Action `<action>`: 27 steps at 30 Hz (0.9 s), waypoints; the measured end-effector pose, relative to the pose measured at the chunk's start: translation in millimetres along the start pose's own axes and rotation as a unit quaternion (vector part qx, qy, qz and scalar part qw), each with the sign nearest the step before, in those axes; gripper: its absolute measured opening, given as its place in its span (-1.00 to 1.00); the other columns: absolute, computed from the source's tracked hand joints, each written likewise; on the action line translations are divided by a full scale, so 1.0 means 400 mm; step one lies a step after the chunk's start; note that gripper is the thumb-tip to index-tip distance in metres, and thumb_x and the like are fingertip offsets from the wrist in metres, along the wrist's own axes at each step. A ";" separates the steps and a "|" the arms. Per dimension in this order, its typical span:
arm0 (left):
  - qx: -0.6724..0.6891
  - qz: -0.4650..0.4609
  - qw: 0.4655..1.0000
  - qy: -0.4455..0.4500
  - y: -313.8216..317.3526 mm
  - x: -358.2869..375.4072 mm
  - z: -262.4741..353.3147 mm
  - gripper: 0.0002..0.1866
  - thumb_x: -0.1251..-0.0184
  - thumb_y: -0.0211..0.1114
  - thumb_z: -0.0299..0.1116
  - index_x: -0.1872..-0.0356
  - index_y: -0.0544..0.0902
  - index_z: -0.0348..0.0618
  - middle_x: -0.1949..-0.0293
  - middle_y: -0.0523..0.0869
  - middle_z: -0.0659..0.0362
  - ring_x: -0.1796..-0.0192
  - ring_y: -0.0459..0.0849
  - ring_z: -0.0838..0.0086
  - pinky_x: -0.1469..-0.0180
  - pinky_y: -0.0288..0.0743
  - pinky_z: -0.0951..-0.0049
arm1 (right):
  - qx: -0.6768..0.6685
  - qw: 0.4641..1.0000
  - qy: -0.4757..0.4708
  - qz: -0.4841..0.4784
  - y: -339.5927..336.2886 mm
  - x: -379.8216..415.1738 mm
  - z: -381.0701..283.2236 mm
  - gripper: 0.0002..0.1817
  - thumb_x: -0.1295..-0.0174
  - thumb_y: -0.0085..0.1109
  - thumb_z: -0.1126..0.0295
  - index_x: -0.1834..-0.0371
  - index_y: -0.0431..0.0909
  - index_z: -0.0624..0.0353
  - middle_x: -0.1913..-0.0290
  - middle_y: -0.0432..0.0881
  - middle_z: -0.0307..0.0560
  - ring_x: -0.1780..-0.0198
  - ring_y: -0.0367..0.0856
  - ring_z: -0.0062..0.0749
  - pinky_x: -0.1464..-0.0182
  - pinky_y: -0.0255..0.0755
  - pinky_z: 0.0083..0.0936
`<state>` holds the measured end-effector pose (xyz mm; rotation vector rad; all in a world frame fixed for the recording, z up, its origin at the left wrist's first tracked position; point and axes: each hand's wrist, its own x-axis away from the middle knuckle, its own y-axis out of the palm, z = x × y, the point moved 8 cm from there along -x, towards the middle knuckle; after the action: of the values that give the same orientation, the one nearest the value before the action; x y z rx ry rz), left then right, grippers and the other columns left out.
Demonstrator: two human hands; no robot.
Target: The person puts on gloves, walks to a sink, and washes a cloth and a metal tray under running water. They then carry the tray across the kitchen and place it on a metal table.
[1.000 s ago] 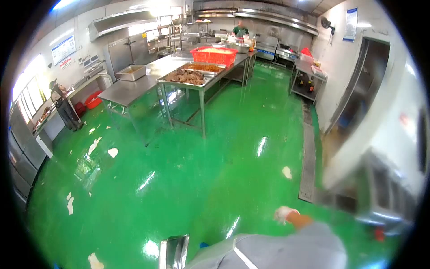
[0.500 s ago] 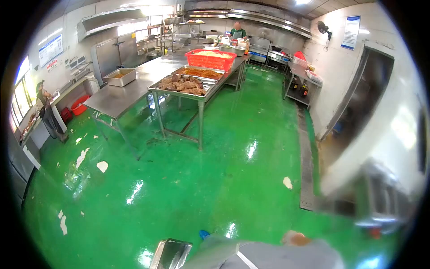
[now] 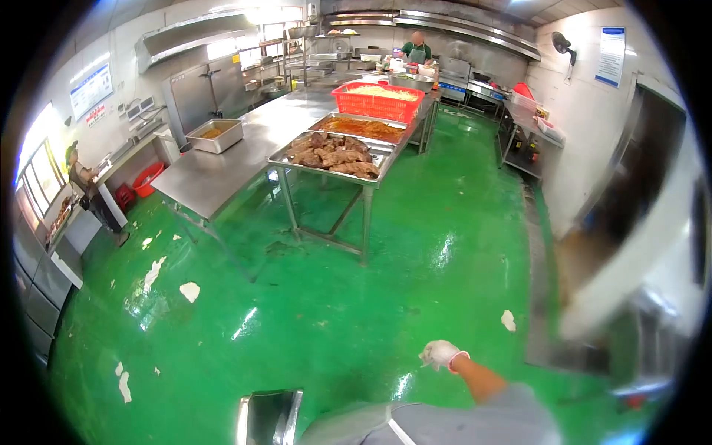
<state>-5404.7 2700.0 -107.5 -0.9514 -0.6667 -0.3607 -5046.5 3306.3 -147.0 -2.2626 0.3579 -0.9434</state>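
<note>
My right hand (image 3: 443,354), in a whitish glove with a red-edged cuff, is held out over the green floor in front of my grey clothing. Its fingers look loosely curled, and no object shows in them. Beside my body at the bottom edge is a shiny metal tray (image 3: 270,417), partly cut off by the frame. My left hand is out of sight, so what supports the tray is hidden. Ahead, a metal tray of large browned meat pieces (image 3: 334,154) sits at the near end of a steel table (image 3: 211,174).
Behind the meat are a tray of reddish-brown food (image 3: 363,127) and a red basket (image 3: 380,104) of pale shreds. A deep steel pan (image 3: 215,136) stands on the left. One person (image 3: 417,50) is at the back, another (image 3: 89,185) at the left counter. A doorway (image 3: 619,170) opens at right.
My right hand has swung forward into clear view from beside my body. The room has shifted right in view and the table looks slightly nearer. The tray at my side has moved slightly left.
</note>
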 end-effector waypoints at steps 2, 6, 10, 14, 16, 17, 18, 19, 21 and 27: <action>-0.110 -0.005 0.994 0.006 -0.019 0.007 0.067 -0.22 -0.28 0.18 0.27 -0.35 0.47 -0.09 -0.29 0.52 -0.13 -0.35 0.46 0.10 -0.39 0.26 0.03 | 0.019 1.000 -0.001 -0.006 -0.005 -0.033 -0.027 -0.67 -0.22 0.17 0.36 0.00 0.61 0.30 -0.12 0.66 0.04 0.01 0.71 -0.15 0.03 0.64 -0.29; -0.285 0.039 0.943 0.170 -0.007 -0.167 0.108 -0.46 -0.36 0.10 -0.03 -0.23 0.53 -0.18 -0.15 0.62 -0.07 -0.21 0.58 0.09 -0.21 0.46 0.14 | -0.070 0.996 0.042 -0.042 0.155 -0.090 0.135 -0.63 -0.30 0.12 0.32 -0.07 0.59 0.33 -0.18 0.65 -0.04 0.14 0.73 -0.17 0.11 0.64 -0.29; 0.583 -0.130 0.802 0.001 0.028 -0.311 0.152 -0.57 -0.36 0.04 -0.18 -0.14 0.53 -0.20 -0.08 0.65 -0.05 -0.14 0.63 0.09 -0.12 0.56 0.11 | 0.026 0.975 0.198 -0.096 0.172 -0.020 0.056 -0.63 -0.39 0.08 0.19 -0.12 0.63 0.15 -0.04 0.71 -0.04 0.10 0.70 -0.28 0.10 0.61 -0.33; 0.850 -0.126 0.484 -0.165 0.025 -0.289 0.264 -0.67 -0.36 -0.01 -0.32 -0.05 0.52 -0.22 -0.01 0.68 -0.03 -0.07 0.68 0.10 -0.03 0.65 0.08 | 0.200 0.967 0.123 -0.097 0.266 -0.122 0.146 -0.66 -0.39 0.04 0.20 -0.10 0.66 0.07 -0.06 0.71 -0.05 0.03 0.69 -0.24 0.01 0.59 -0.30; 0.869 -0.098 0.444 -0.197 -0.004 -0.293 0.265 -0.71 -0.36 -0.04 -0.40 -0.01 0.52 -0.23 0.03 0.69 -0.02 -0.04 0.71 0.10 0.01 0.70 0.06 | 0.236 0.963 0.100 -0.089 0.299 -0.160 0.159 -0.67 -0.40 0.02 0.21 -0.09 0.67 0.02 -0.07 0.71 -0.06 -0.01 0.68 -0.22 -0.03 0.58 -0.29; 0.883 -0.081 0.410 -0.216 -0.006 -0.280 0.240 -0.73 -0.36 -0.05 -0.43 0.01 0.52 -0.23 0.05 0.70 -0.02 -0.02 0.72 0.10 0.03 0.72 0.05 | 0.270 0.956 0.064 -0.093 0.315 -0.203 0.199 -0.67 -0.40 0.01 0.22 -0.09 0.68 0.00 -0.08 0.71 -0.06 -0.02 0.68 -0.21 -0.05 0.57 -0.28; 0.883 -0.080 0.407 -0.222 -0.012 -0.295 0.236 -0.72 -0.35 -0.05 -0.43 0.00 0.52 -0.24 0.05 0.70 -0.02 -0.02 0.72 0.09 0.02 0.72 0.05 | 0.295 0.951 0.029 -0.093 0.355 -0.242 0.235 -0.67 -0.40 0.00 0.22 -0.08 0.68 -0.02 -0.08 0.71 -0.07 -0.04 0.68 -0.20 -0.08 0.57 -0.27; 0.883 -0.078 0.403 -0.228 -0.020 -0.309 0.233 -0.71 -0.35 -0.05 -0.44 -0.01 0.52 -0.24 0.05 0.70 -0.02 -0.01 0.72 0.08 0.01 0.72 0.04 | 0.337 0.936 -0.029 -0.094 0.397 -0.312 0.308 -0.68 -0.40 -0.01 0.23 -0.08 0.69 -0.04 -0.09 0.71 -0.07 -0.06 0.67 -0.19 -0.10 0.56 -0.27; 0.882 -0.066 0.405 -0.230 -0.030 -0.311 0.237 -0.69 -0.34 -0.05 -0.44 -0.03 0.51 -0.24 0.02 0.70 -0.02 -0.02 0.71 0.07 -0.03 0.71 0.03 | 0.303 0.947 -0.040 -0.103 0.384 -0.382 0.263 -0.68 -0.39 -0.01 0.25 -0.06 0.70 -0.03 -0.07 0.71 -0.06 -0.06 0.68 -0.18 -0.10 0.56 -0.27; 0.887 -0.079 0.436 -0.128 0.013 -0.470 0.133 -0.60 -0.37 -0.08 -0.44 -0.17 0.44 -0.40 -0.17 0.59 -0.11 -0.19 0.60 0.07 -0.23 0.59 0.10 | 0.042 0.995 -0.004 -0.092 0.213 -0.441 -0.177 -0.58 -0.42 -0.14 0.38 -0.31 0.40 0.20 -0.34 0.46 0.30 -0.26 0.55 0.03 -0.06 0.57 -0.17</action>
<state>-5561.6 2747.0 -214.4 1.1955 -0.9525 0.4372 -5220.9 3292.7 -259.9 -2.2502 0.1045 -1.0213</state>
